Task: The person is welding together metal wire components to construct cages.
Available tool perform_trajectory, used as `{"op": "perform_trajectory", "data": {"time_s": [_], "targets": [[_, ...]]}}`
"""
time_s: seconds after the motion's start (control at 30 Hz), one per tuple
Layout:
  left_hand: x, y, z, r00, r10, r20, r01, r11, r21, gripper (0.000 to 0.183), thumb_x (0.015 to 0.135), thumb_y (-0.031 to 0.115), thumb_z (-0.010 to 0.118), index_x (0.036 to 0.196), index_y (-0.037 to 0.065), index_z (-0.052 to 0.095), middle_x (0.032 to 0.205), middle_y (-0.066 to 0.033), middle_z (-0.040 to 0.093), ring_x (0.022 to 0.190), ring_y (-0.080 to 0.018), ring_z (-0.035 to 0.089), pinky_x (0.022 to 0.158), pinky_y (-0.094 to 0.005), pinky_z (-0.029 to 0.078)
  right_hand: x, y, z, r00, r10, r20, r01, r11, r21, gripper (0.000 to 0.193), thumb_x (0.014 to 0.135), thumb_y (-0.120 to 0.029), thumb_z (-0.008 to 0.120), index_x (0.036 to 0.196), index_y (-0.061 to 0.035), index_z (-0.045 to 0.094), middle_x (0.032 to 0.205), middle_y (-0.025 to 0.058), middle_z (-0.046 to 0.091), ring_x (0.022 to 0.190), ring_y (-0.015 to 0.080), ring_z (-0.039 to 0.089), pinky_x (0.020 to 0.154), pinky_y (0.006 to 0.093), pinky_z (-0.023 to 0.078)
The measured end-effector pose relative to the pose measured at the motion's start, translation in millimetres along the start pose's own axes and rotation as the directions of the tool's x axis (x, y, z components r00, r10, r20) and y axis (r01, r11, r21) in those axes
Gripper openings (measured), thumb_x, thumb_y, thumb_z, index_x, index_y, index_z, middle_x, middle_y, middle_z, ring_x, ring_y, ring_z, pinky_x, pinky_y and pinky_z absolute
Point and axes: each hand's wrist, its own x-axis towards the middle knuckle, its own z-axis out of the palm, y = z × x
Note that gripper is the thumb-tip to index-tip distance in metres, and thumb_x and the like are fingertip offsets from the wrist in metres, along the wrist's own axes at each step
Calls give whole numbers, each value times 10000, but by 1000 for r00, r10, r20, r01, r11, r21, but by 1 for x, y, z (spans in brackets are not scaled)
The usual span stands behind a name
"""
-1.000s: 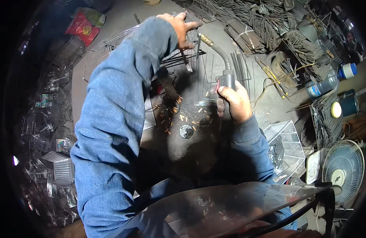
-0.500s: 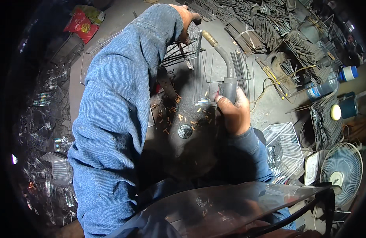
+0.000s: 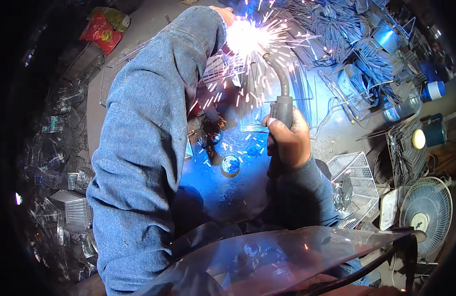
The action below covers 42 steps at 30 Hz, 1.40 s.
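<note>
In my right hand (image 3: 289, 138), the fingers are closed round the dark handle of a welding torch (image 3: 283, 81). Its bent neck rises to a tip at the far middle, where a white arc throws sparks. Just left of the arc is my left hand (image 3: 224, 14), at the corner of a wire frame (image 3: 220, 66); glare covers its fingers, which gripped that corner half a second ago. My left sleeve hides part of the frame. Below the arc lie straight thin metal rods (image 3: 250, 116) on the work surface.
Bundles of metal rods (image 3: 336, 29) fill the far right. At right stand a white wire basket (image 3: 354, 185), a fan (image 3: 425, 214) and a plastic bottle (image 3: 400, 109). More wire baskets (image 3: 77, 209) are piled left. A red bag (image 3: 102, 33) lies far left. A tinted visor (image 3: 287, 256) crosses the near edge.
A bright arc and sparks have appeared at the torch tip, and blue light floods the work surface. My right hand and torch have shifted slightly; my left arm has hardly moved.
</note>
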Motion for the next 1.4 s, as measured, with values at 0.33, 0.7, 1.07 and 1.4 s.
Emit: {"op": "perform_trajectory", "data": {"time_s": [0.33, 0.7, 1.07, 1.4], "targets": [[7, -3, 12, 999, 11, -35, -8, 997, 82, 854, 608, 428, 836, 1360, 299, 451, 1267, -155, 527, 1139, -344, 561, 918, -442, 482, 6, 14, 1, 950, -308, -50, 278, 907, -317, 227, 824, -124, 593, 1016, -6, 573, 742, 36, 591, 581, 99, 530, 541, 276, 442], [-39, 0, 66, 910, -196, -365, 250, 962, 107, 908, 668, 547, 749, 1415, 208, 359, 1396, -106, 459, 1261, -330, 467, 967, -507, 440, 21, 20, -34, 993, 112, 23, -113, 929, 352, 229, 838, -188, 586, 986, -15, 564, 663, 67, 560, 462, 119, 476, 421, 267, 414], [-21, -2, 64, 936, -155, -316, 199, 974, 109, 761, 749, 512, 708, 1349, 133, 433, 1220, -132, 591, 1085, -312, 602, 887, -423, 503, 38, 59, -18, 953, 268, 141, -301, 786, 540, 252, 859, -176, 567, 1067, -36, 540, 885, 101, 636, 547, 112, 508, 457, 266, 436], [-20, -6, 68, 936, -160, -313, 201, 974, 102, 724, 771, 490, 696, 1351, 138, 443, 1166, -140, 614, 1046, -313, 619, 866, -423, 510, 37, 62, -17, 934, 306, 184, -356, 766, 535, 249, 869, -187, 562, 1062, -33, 538, 884, 91, 600, 558, 112, 493, 466, 266, 425]]}}
